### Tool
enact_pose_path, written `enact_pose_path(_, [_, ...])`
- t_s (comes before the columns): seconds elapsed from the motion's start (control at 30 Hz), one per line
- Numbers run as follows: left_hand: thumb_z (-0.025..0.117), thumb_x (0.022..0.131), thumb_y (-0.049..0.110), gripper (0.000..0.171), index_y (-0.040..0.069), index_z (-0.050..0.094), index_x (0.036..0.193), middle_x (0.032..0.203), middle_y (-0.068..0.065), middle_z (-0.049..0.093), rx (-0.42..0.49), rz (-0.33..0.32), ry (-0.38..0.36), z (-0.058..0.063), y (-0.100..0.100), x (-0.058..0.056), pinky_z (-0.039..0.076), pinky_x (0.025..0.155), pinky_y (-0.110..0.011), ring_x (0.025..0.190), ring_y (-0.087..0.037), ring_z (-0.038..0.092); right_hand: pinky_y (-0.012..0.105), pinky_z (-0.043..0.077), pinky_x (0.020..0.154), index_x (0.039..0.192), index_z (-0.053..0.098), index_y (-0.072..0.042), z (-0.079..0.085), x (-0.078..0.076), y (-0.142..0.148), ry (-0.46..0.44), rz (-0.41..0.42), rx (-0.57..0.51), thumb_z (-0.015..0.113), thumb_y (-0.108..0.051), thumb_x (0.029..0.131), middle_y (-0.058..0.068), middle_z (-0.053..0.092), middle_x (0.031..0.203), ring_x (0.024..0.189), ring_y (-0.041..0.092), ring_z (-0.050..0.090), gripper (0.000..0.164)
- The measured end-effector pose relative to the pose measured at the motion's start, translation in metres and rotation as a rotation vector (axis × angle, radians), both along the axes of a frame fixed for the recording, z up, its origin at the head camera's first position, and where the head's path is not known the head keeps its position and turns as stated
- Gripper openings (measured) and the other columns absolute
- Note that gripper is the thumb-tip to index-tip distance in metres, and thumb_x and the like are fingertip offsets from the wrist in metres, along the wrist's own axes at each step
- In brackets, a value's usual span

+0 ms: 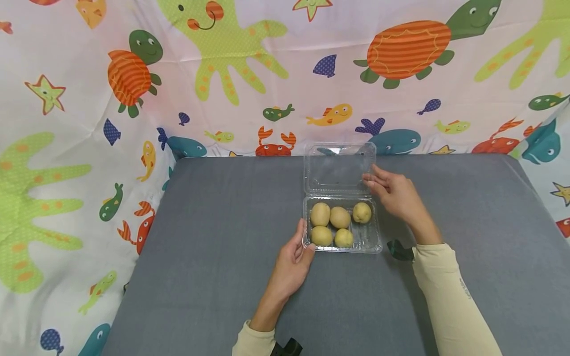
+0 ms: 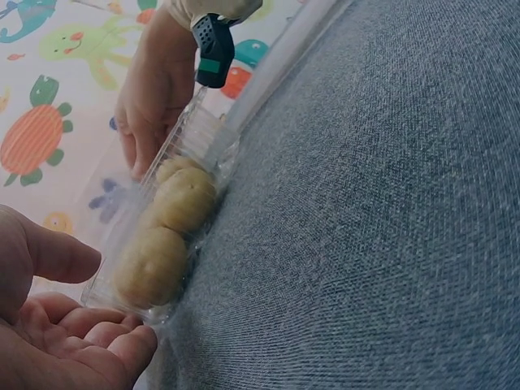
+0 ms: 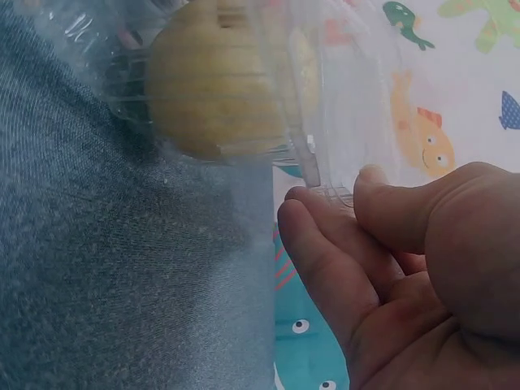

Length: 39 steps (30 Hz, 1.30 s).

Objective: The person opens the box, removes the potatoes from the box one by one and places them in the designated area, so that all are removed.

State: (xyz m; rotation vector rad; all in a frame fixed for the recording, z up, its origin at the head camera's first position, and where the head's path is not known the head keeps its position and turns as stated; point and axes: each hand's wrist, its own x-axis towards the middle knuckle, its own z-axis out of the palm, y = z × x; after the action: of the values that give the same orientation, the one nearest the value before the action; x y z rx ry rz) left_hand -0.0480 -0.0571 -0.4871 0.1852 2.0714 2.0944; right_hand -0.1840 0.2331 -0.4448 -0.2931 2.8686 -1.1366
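Note:
A clear plastic clamshell box [image 1: 377, 243] stands on the grey table with its lid [image 1: 338, 168] tipped up and back. Several yellow-brown round fruits [image 1: 340, 217] lie in its tray. My left hand [image 1: 306, 237] rests at the box's near left corner, fingers relaxed and touching the rim; in the left wrist view the palm [image 2: 81, 301] faces the fruits [image 2: 175, 203]. My right hand [image 1: 371, 182] pinches the lid's right edge. In the right wrist view, thumb and fingers [image 3: 341, 195] close on the clear lid [image 3: 341, 97], with one fruit [image 3: 211, 81] behind the plastic.
The grey cloth-covered table [image 1: 222, 222] spreads wide on both sides of the box. A sheet printed with sea animals [image 1: 222, 74] hangs behind and drapes past the table's left and right edges. A black and green wrist device [image 2: 213, 49] sits on the right arm.

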Motion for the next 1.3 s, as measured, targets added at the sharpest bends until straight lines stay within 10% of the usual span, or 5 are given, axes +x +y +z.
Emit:
enact_pose_path(0.43, [0.053,0.109,0.002,0.068,-0.002,0.016,0.166,0.174,-0.014,0.017,0.006,-0.003,0.0,0.0013,0.0003,0.0009,0.028,0.125,-0.044,0.159,-0.027,0.02,0.023,0.045,0.058,0.161,0.037,0.004,-0.005,-0.0047,-0.0013,-0.049,0.037,-0.012,0.059,-0.023,0.111,0.015,0.066,0.14,0.104,0.032,0.076,0.061])
enact_pose_path(0.73, [0.054,0.11,0.004,0.068,-0.001,0.016,0.166,0.174,-0.013,0.017,0.001,-0.003,-0.003,0.0007,-0.0003,0.0021,0.029,0.124,-0.042,0.158,-0.027,0.021,0.064,0.053,0.101,0.16,0.036,0.007,-0.0085,-0.0059,-0.0003,-0.059,0.043,0.041,0.055,-0.027,0.113,0.025,0.062,0.141,0.123,0.043,0.066,0.061])
enact_pose_path(1.3, [0.052,0.11,0.003,0.068,-0.002,0.015,0.166,0.174,-0.014,0.016,0.002,-0.005,-0.005,0.002,0.0008,0.0024,0.027,0.124,-0.04,0.159,-0.025,0.018,0.061,0.057,0.093,0.159,0.038,0.008,-0.01,-0.0054,0.0013,-0.084,0.071,0.066,0.047,-0.03,0.115,0.027,0.063,0.14,0.117,0.042,0.07,0.058])
